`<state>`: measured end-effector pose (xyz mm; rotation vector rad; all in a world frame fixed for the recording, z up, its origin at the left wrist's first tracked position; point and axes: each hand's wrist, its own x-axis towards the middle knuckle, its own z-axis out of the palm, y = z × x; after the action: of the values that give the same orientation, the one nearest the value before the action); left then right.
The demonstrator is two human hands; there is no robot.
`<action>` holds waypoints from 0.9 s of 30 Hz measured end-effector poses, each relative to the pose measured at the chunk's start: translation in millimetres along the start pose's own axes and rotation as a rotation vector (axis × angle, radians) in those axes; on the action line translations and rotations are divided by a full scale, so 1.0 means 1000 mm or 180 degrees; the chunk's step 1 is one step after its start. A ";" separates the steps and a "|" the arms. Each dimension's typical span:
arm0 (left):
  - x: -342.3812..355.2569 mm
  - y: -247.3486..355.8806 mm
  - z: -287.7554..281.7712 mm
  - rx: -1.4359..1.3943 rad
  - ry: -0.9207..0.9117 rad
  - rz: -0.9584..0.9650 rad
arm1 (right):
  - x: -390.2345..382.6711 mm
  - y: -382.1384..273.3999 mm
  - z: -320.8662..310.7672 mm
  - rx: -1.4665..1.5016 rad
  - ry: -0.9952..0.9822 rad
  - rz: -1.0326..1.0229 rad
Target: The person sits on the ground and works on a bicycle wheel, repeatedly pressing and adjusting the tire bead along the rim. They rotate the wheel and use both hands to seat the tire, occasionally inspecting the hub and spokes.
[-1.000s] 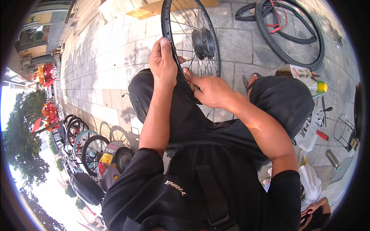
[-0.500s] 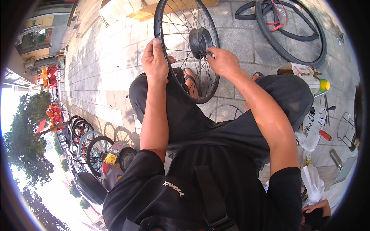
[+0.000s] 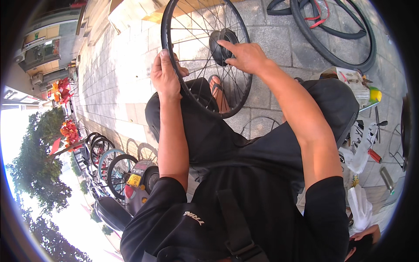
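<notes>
Fingers (image 3: 165,56) of the left hand (image 3: 167,83), seen in the head view, pinch the left edge of a big round black metal bike wheel (image 3: 165,31) with thin spokes, the thumb on top of the rim; the wheel stands tilted between the two hands, with its low edge near the knees in black cloth trousers (image 3: 198,109).

On the right hand (image 3: 248,57), the pointing finger is stretched out and the thumb is held apart from it, with a gap between; both are at the fat dark round hub (image 3: 214,49) in the wheel's middle; I cannot tell if they touch it.

Just below the right fingers, past the spokes, is a bare foot in a dark sandal (image 3: 216,91); gray stone paving (image 3: 273,41) lies under it all.

Well to the right of the right fingers lies a round black rubber tire (image 3: 349,67), with a red strip (image 3: 325,18) inside its ring; lower on that side are a crumpled white plastic bag (image 3: 363,150) and a red tool handle (image 3: 374,155); far below and left of the left fingers is a gray scooter (image 3: 139,198).
</notes>
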<state>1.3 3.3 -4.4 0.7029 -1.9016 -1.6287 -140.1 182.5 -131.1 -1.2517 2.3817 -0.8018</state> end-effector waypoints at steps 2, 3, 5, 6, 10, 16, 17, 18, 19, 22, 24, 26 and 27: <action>0.003 -0.002 -0.002 -0.0013 0.0006 -0.0019 | 0.002 0.000 0.003 -0.0002 0.0064 0.0007; 0.004 -0.002 -0.002 -0.0023 0.0011 -0.0031 | 0.002 0.000 0.004 -0.0010 0.0105 -0.0005; 0.004 0.000 -0.002 -0.0074 0.0059 -0.0072 | 0.004 0.000 0.006 0.0030 0.0138 -0.0019; 0.005 0.001 -0.001 -0.0103 0.0088 -0.0087 | 0.005 0.000 0.006 0.0078 0.0128 -0.0023; 0.004 -0.002 -0.008 0.0022 0.0175 -0.0081 | 0.002 -0.014 -0.004 0.0898 -0.0191 0.0639; -0.007 0.001 0.004 0.0025 0.0104 -0.0111 | 0.003 0.014 0.055 0.2334 0.0230 0.1243; -0.007 0.002 0.006 0.0050 0.0135 -0.0099 | 0.006 0.012 0.052 0.2506 0.0180 0.1241; -0.009 0.003 0.008 0.0075 0.0162 -0.0087 | 0.008 0.010 0.049 0.2678 0.0131 0.1241; -0.010 0.006 0.011 0.0099 0.0188 -0.0076 | 0.008 0.009 0.045 0.2832 0.0091 0.1318; -0.009 0.034 0.014 -0.0093 0.0209 -0.0049 | 0.000 -0.011 0.017 0.3167 0.0013 0.1440; -0.004 0.067 0.007 -0.0091 0.0339 -0.0065 | -0.006 -0.028 -0.012 0.3219 0.0056 0.1317; -0.005 0.099 -0.004 -0.0406 0.0287 0.0018 | -0.017 -0.047 -0.046 0.2882 0.0155 0.1083; -0.006 0.115 -0.013 -0.0571 0.0229 0.0116 | -0.022 -0.056 -0.065 0.2653 0.0205 0.0881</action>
<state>9.6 14.2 111.2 0.6400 -1.6837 -1.7024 -126.4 196.1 -44.8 -0.5462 1.8411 -1.5195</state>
